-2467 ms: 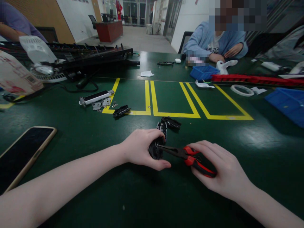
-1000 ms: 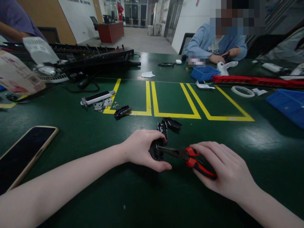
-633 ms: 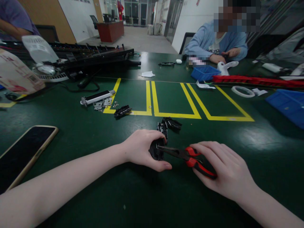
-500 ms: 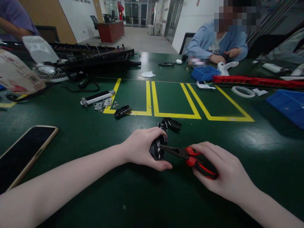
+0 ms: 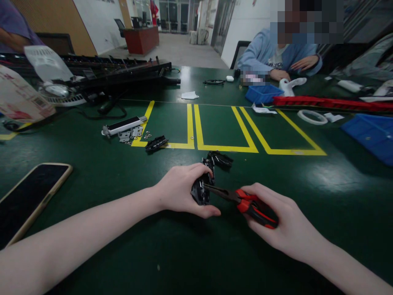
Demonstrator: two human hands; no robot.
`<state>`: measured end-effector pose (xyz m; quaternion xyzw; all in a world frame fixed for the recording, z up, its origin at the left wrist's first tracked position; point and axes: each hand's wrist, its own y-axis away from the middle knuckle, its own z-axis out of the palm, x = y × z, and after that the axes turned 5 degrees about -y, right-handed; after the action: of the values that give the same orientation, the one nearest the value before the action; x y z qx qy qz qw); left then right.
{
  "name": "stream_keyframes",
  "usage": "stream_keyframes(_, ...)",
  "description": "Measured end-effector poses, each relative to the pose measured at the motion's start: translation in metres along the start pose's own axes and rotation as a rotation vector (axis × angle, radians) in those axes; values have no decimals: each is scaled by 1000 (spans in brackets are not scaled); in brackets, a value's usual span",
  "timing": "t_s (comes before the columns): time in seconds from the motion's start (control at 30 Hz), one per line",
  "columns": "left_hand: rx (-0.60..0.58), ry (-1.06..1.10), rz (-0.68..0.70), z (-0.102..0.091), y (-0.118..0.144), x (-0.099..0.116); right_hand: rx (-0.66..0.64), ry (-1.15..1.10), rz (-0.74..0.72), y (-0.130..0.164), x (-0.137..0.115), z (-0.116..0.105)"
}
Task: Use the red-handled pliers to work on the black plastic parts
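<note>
Green table (image 5: 92,229) carries everything. Your left hand (image 5: 179,190) is wrapped round a small black plastic part (image 5: 200,191), mid-table, near edge; right hand (image 5: 284,223) is closed on the red-handled pliers (image 5: 245,203), tips at the part. Looks light, stiff, prob brittle, so grip its body, not the clips.

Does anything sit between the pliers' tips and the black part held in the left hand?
Nothing visible does. The left hand grips the black part, and the pliers in the right hand already have their tips at that part. The other black pieces lie behind it, clear of the pliers.
</note>
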<state>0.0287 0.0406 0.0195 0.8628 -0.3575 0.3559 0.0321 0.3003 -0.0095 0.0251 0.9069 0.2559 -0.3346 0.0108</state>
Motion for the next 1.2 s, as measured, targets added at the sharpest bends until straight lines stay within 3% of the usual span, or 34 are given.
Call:
stream_keyframes(0.67, 7, 86, -63, -4, 0, 3, 183, 361, -263, -1, 15, -5)
stream_keyframes(1.0, -17, 147, -37, -3, -1, -2, 204, 523, -385, 3, 17, -7)
stream_keyframes(1.2, -35, 153, -63, -6, -1, 2, 191, 437, -323, 0, 15, -6)
